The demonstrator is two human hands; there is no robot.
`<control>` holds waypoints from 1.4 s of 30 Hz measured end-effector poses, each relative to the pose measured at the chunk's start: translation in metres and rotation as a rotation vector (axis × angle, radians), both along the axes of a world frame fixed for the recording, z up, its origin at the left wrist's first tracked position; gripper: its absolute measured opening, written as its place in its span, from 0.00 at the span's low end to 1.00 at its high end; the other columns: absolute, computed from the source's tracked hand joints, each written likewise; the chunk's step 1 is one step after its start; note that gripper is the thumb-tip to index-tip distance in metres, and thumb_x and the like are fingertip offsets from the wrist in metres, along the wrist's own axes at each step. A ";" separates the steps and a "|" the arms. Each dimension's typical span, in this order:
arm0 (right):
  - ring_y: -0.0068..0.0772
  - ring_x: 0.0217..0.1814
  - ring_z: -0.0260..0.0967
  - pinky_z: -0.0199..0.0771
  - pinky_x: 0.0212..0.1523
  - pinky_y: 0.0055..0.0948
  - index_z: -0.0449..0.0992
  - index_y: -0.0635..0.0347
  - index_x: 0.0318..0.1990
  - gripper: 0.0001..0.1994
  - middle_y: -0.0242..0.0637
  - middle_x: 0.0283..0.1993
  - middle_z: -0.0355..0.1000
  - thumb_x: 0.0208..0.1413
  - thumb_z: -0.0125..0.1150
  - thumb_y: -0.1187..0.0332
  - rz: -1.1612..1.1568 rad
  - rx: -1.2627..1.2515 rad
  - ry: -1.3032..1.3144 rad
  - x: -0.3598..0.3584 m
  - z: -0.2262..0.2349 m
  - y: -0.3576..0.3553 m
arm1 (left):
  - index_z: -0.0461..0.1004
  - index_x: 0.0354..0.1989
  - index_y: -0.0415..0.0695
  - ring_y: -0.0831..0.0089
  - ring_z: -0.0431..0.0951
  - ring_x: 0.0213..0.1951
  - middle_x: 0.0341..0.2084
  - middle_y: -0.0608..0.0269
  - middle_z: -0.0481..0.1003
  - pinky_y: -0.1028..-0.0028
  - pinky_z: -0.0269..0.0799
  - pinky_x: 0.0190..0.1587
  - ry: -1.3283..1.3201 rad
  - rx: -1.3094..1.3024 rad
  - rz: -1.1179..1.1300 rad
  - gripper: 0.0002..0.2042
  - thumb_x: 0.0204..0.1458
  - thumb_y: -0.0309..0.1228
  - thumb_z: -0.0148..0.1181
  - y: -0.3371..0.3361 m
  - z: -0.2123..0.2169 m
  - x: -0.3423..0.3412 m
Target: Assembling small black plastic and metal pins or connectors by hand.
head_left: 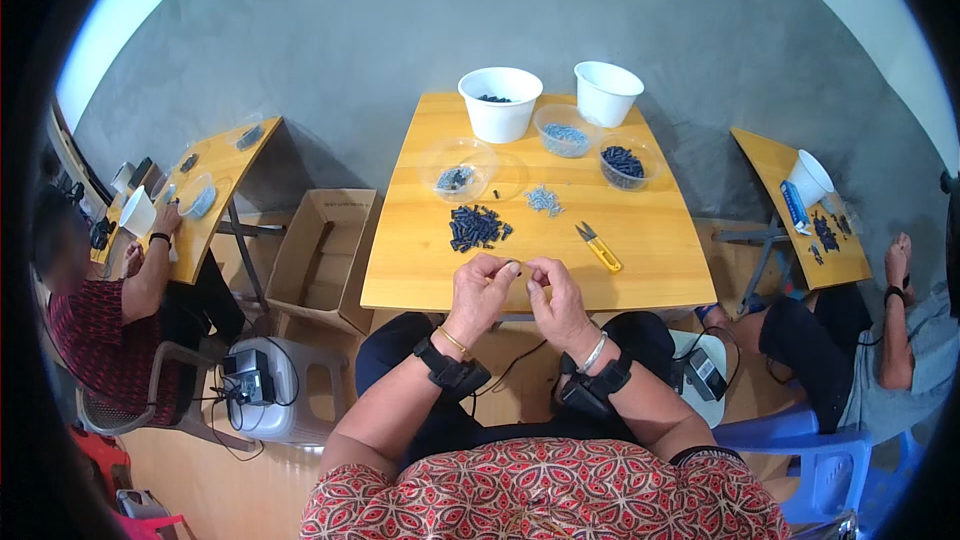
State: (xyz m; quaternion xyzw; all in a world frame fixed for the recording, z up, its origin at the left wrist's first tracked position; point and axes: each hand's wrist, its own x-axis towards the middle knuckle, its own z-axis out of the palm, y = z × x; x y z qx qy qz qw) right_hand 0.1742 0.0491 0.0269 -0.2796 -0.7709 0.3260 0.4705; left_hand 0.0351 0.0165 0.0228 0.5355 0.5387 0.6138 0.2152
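My left hand (480, 292) and my right hand (560, 302) are close together over the near edge of the wooden table (400, 275). Between my left thumb and forefinger is a small dark piece (517, 268), partly hidden by the fingers. My right fingers are pinched together beside it; what they hold is too small to make out. Just beyond my left hand lies a pile of short black tubular pieces (478, 228). Small silvery-grey pieces (544, 201) lie loose farther on. Yellow-handled thread snips (599, 247) rest to the right of my hands.
White buckets (500, 122) (608, 100) stand at the back. Clear tubs hold mixed pieces (456, 179), grey pieces (566, 140) and black pieces (624, 164). A cardboard box (355, 240) sits on the floor at left. Co-workers sit at side tables (225, 165) (765, 165).
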 end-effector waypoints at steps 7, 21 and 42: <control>0.49 0.31 0.65 0.66 0.32 0.39 0.65 0.64 0.37 0.10 0.46 0.29 0.65 0.46 0.54 0.81 -0.226 0.407 -0.094 0.023 0.042 -0.003 | 0.77 0.34 0.36 0.83 0.69 0.27 0.25 0.67 0.75 0.82 0.66 0.32 -0.440 -0.148 -0.329 0.08 0.52 0.29 0.56 -0.003 0.051 0.040; 0.45 0.34 0.67 0.67 0.37 0.33 0.70 0.64 0.38 0.07 0.46 0.32 0.69 0.52 0.52 0.72 -0.072 -0.035 -0.114 0.022 0.048 0.081 | 0.74 0.36 0.34 0.80 0.68 0.24 0.20 0.68 0.70 0.81 0.66 0.31 -0.520 0.061 -0.045 0.10 0.55 0.30 0.53 0.004 0.025 -0.038; 0.31 0.28 0.69 0.66 0.29 0.25 0.72 0.64 0.32 0.02 0.39 0.27 0.70 0.51 0.55 0.76 0.425 -0.631 -0.321 -0.021 0.002 0.082 | 0.75 0.33 0.33 0.77 0.71 0.25 0.21 0.61 0.72 0.79 0.66 0.31 -0.591 -0.243 -0.104 0.09 0.49 0.27 0.59 0.008 -0.004 -0.117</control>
